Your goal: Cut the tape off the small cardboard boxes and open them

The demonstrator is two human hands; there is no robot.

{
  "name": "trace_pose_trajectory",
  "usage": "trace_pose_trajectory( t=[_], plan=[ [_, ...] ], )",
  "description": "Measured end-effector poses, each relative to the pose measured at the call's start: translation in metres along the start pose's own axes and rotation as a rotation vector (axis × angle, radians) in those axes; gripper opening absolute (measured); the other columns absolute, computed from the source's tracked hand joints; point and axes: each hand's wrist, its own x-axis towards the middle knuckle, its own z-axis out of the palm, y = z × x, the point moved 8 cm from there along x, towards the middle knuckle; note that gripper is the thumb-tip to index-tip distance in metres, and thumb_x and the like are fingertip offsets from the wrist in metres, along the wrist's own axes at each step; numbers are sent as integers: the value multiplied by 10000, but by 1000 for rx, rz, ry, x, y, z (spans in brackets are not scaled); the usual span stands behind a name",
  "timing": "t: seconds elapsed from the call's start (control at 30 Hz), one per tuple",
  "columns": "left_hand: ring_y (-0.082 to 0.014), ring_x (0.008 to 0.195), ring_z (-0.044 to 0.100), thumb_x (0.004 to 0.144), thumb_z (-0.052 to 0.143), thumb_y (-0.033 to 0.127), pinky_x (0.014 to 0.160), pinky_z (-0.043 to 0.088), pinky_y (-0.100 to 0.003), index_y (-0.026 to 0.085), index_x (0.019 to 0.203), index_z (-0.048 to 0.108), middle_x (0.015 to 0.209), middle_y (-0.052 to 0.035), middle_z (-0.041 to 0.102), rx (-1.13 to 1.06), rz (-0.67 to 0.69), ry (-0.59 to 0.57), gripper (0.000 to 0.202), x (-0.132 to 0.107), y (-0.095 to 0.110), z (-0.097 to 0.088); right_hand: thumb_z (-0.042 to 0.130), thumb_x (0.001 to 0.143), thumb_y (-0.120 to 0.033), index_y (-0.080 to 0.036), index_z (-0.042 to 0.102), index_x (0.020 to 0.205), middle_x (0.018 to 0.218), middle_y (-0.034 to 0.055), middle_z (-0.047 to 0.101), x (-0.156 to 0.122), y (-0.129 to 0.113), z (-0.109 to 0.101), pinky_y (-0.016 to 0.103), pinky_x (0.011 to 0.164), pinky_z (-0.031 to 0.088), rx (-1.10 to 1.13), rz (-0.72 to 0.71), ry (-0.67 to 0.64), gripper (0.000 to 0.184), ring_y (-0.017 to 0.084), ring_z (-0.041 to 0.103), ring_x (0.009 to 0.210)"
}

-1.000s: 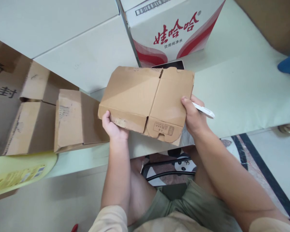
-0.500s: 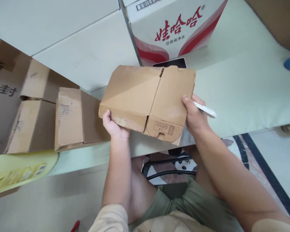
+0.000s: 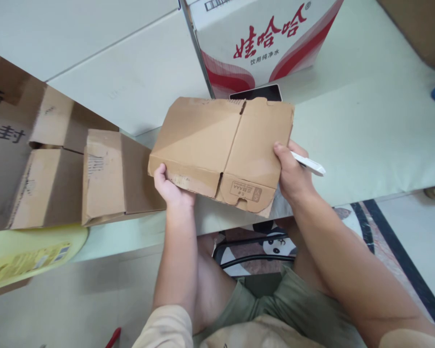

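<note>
A flattened brown cardboard box (image 3: 199, 133) is held tilted over the table's near edge, its creases and a small printed stamp facing me. My left hand (image 3: 172, 190) grips its lower left edge, thumb on top and the other fingers hidden beneath. At the right edge my right hand (image 3: 293, 169) pinches the cardboard with the thumb on its face. A white pen-like tool (image 3: 310, 164), possibly a utility knife, sticks out from that same hand, pointing right. Behind the cardboard lies a dark-screened phone-like device (image 3: 261, 93), partly covered.
Folded cardboard boxes (image 3: 105, 174) stand at the left, beside a larger carton (image 3: 0, 179). A white-and-red water carton (image 3: 261, 43) and white panels (image 3: 130, 77) rise at the back. A yellow container (image 3: 32, 256) is at lower left. Pale green cloth (image 3: 380, 130) covers the table.
Both hands keep the same hold on the cardboard, which has barely moved. The surroundings shift slightly with the camera.
</note>
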Motion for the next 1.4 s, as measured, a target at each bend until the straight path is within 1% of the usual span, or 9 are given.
trace_pose_trajectory(
  t=[0.27,0.57,0.67,0.77,0.87,0.97,1.13,1.33,1.4],
  plan=[
    [-272,1301,682,845,532,388,1083,548,-345,183,1179,713,1182,-112,787,3,-1,-16,432,3,-2,-1,739,798,-571,-232,694,882,859,17,733,0,1,3,335,698,537,27,4,-1,353,213,683,846],
    [-276,1284,689,823,563,390,1078,551,-348,198,1131,717,1165,-100,788,14,25,-14,394,3,0,-1,746,806,-595,-245,737,967,917,30,782,1,-3,1,396,781,600,22,-22,-36,385,260,734,938],
    [-280,1297,677,800,598,398,1087,548,-350,204,1092,719,1161,-96,788,6,46,-6,370,5,2,-5,761,796,-591,-243,755,951,921,31,790,2,-2,-1,386,753,597,14,-24,-17,381,254,731,913],
    [-285,1286,679,774,653,422,1101,541,-365,210,1082,711,1160,-86,785,26,77,-35,379,8,5,-6,757,802,-609,-248,763,955,913,26,784,2,-1,0,377,730,589,0,-39,-19,392,240,721,872],
    [-284,1262,690,773,683,433,1101,538,-368,210,1102,702,1151,-80,783,39,103,-66,399,10,8,-6,752,807,-624,-258,758,946,844,13,755,1,0,0,353,672,565,-12,-43,-25,391,221,697,805],
    [-269,1234,705,803,640,377,1077,548,-354,211,1165,700,1143,-75,788,14,113,-48,403,10,9,-7,759,798,-618,-257,750,929,824,10,741,1,1,1,326,621,530,-15,-29,-24,384,206,672,762],
    [-256,1204,719,835,579,335,1049,562,-341,204,1245,699,1139,-78,793,-1,87,4,447,8,9,-6,747,803,-585,-247,735,908,806,11,709,-1,-4,3,326,659,523,-14,-28,-34,353,207,658,793],
    [-249,1236,712,877,515,275,1072,560,-342,169,1275,700,1127,-94,802,-43,27,69,451,4,9,-4,743,784,-586,-238,709,851,722,-4,629,-2,-1,3,268,513,381,-18,20,-21,356,145,522,626],
    [-249,1246,710,881,508,271,1080,557,-344,168,1282,699,1139,-97,801,-42,17,70,456,3,9,-3,738,784,-601,-239,694,837,706,-7,611,-2,0,4,270,510,379,-19,24,-32,369,140,506,610]
  ],
)
